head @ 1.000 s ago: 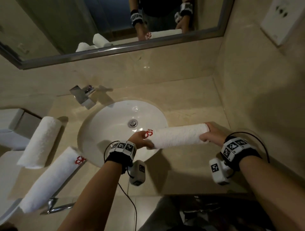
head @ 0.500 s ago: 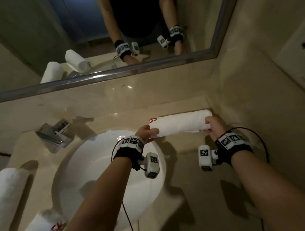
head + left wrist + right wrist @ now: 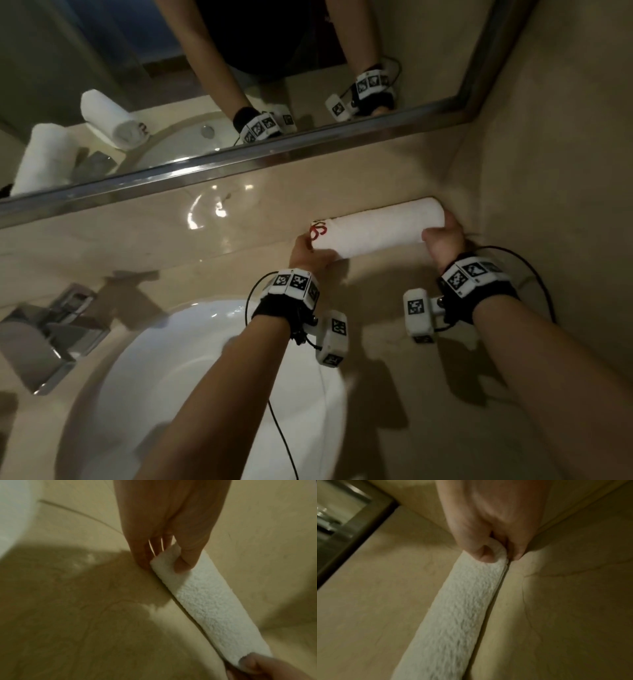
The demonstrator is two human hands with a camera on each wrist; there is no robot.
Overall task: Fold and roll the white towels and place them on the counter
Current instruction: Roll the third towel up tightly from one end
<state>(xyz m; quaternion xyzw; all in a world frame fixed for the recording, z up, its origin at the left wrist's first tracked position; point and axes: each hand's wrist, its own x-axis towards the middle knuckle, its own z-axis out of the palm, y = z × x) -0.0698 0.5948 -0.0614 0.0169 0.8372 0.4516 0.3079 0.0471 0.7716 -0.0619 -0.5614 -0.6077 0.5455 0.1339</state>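
Left hand and right hand each grip an end of the rolled towel, low on the bench by the back wall; set it flat, seam down, then let go both ends together.

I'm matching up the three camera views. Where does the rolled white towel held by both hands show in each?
Head: rolled towel right of centre, against the back wall.
Left wrist: it runs from centre to lower right.
Right wrist: from centre to bottom.
Shared landmark: the beige counter underneath.
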